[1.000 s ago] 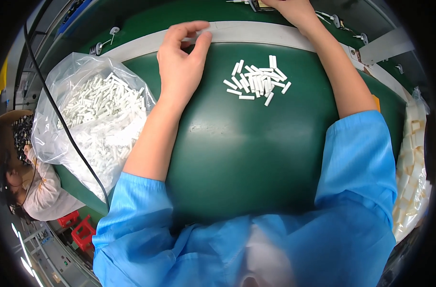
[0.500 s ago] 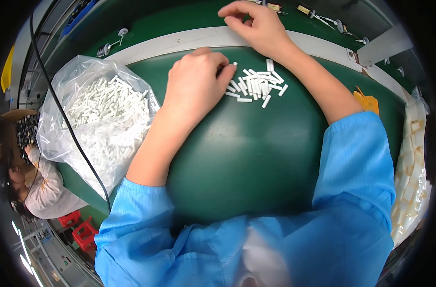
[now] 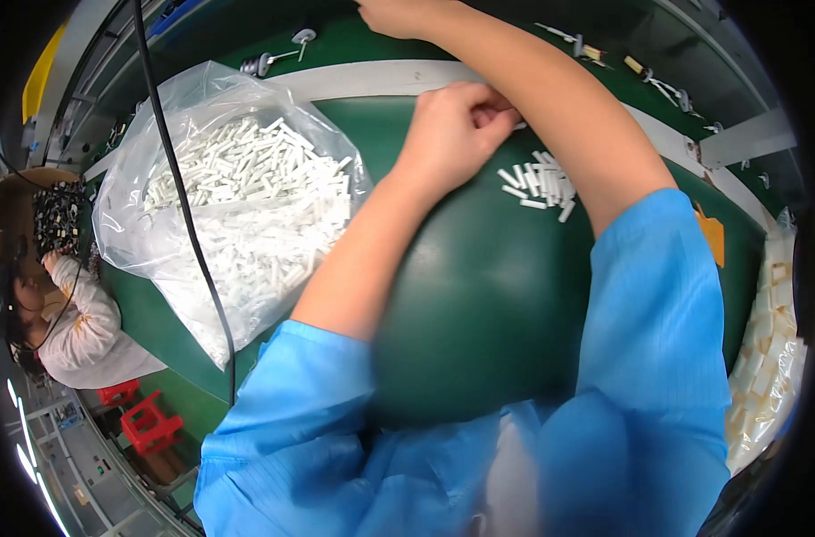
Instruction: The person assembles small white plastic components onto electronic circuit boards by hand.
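Observation:
My left hand point(image 3: 452, 130) is closed above the green work surface, just beyond a small pile of short white tubes point(image 3: 543, 183). A white tube end point(image 3: 519, 126) shows at its thumb and fingertips. My right arm crosses in front of that spot and covers part of the pile. My right hand point(image 3: 407, 13) reaches over the far green strip toward the upper left; its fingers are mostly cut off by the top edge, so what they hold is hidden. To the left lies an open clear plastic bag point(image 3: 112, 210) full of similar white tubes point(image 3: 255, 161).
A black cable point(image 3: 176, 170) hangs before the bag. Small parts with white discs point(image 3: 304, 37) and metal pieces point(image 3: 579, 45) lie along the far strip. A bag of pale blocks point(image 3: 770, 358) stands at the right edge. Another person point(image 3: 81, 322) sits at far left, near red stools point(image 3: 149, 422).
My right hand has moved farther away and leftward, partly out of view. My left hand has shifted right in the picture and stays near the pile. The whole view has shifted slightly.

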`<action>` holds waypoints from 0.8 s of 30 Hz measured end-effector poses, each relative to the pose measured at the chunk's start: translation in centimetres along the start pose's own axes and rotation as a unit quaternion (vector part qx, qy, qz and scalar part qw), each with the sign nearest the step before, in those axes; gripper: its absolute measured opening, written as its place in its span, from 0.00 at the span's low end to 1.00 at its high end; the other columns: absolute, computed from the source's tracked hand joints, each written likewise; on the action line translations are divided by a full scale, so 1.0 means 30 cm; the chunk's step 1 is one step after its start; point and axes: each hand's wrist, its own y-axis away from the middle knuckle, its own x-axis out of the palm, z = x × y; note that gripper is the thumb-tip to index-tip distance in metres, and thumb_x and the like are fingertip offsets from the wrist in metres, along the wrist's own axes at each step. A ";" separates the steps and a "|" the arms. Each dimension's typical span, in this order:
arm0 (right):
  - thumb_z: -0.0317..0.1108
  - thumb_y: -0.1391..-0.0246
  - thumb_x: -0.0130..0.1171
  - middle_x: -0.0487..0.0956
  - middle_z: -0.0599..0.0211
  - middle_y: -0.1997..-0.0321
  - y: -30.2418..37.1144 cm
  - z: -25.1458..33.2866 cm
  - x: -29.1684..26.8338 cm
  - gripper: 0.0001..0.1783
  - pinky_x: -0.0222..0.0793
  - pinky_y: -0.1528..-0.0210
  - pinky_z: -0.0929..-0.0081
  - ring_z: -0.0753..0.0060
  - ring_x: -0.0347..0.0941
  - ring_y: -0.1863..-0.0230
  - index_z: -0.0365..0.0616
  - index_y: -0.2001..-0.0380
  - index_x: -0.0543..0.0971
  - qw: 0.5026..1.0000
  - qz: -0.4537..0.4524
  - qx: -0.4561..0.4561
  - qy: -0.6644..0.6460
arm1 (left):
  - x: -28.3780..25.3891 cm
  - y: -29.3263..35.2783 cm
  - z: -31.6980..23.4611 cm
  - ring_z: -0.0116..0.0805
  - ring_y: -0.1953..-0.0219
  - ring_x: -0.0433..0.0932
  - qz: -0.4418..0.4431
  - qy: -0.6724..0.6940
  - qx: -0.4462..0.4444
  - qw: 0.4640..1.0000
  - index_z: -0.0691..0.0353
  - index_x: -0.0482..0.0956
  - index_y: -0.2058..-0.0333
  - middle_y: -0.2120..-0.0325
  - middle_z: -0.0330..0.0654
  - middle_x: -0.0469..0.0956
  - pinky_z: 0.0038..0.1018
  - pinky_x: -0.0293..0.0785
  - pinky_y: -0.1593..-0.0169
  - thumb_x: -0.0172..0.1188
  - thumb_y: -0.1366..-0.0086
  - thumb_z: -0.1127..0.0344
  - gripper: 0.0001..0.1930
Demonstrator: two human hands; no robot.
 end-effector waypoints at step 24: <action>0.29 0.52 0.54 0.79 0.54 0.60 -0.084 0.017 -0.001 0.10 0.69 0.50 0.64 0.55 0.74 0.54 0.49 0.67 0.83 0.978 0.205 -0.023 -0.036 | 0.014 -0.018 0.002 0.20 0.75 0.74 -0.098 0.035 -0.103 0.989 0.70 0.78 0.68 0.78 0.38 0.78 0.18 0.69 0.70 0.59 0.43 0.73 0.06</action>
